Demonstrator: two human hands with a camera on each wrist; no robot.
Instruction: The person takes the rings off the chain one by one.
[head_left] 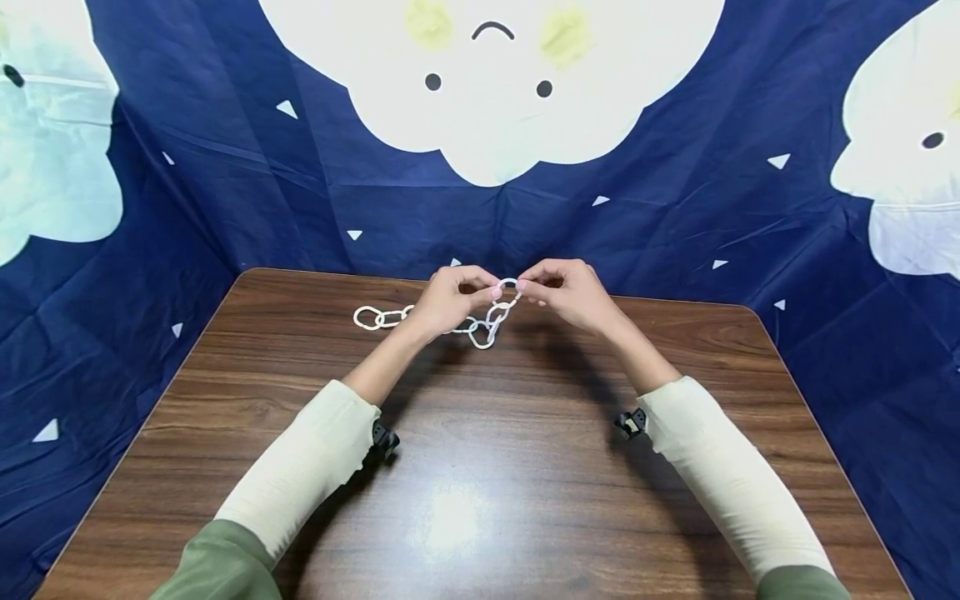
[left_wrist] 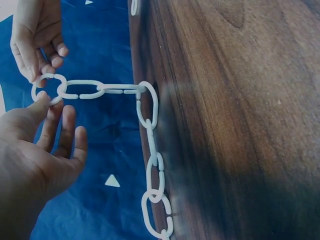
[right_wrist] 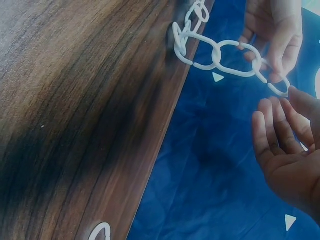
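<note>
Two hands share one end link [head_left: 509, 281] of a white chain [left_wrist: 151, 140]: seen from the head, the left hand [head_left: 450, 298] pinches it at 9 o'clock and the right hand [head_left: 573, 292] at 3, thumb and forefinger of each nearly closed, the other fingers loose. The chain's held end is raised; its trailing length runs to 7, then 9 o'clock, over the bench [head_left: 525, 400] near its 12 o'clock edge. Several links show narrow slots, so a hard twist or tug could unhook one, and uneven pressure might make the slim end link spring from the fingertips. Lifting further could drag the trailing part, and its nearness to the edge risks a slip over it. Another link [right_wrist: 102, 224], partly in view near that edge, might get knocked. The bench is dark, wood-grained, with glare toward 6 o'clock; navy cloth [head_left: 712, 183] hangs at 9, 12 and 3, printed with pale clouds [head_left: 491, 125] and small triangles [head_left: 778, 161].
</note>
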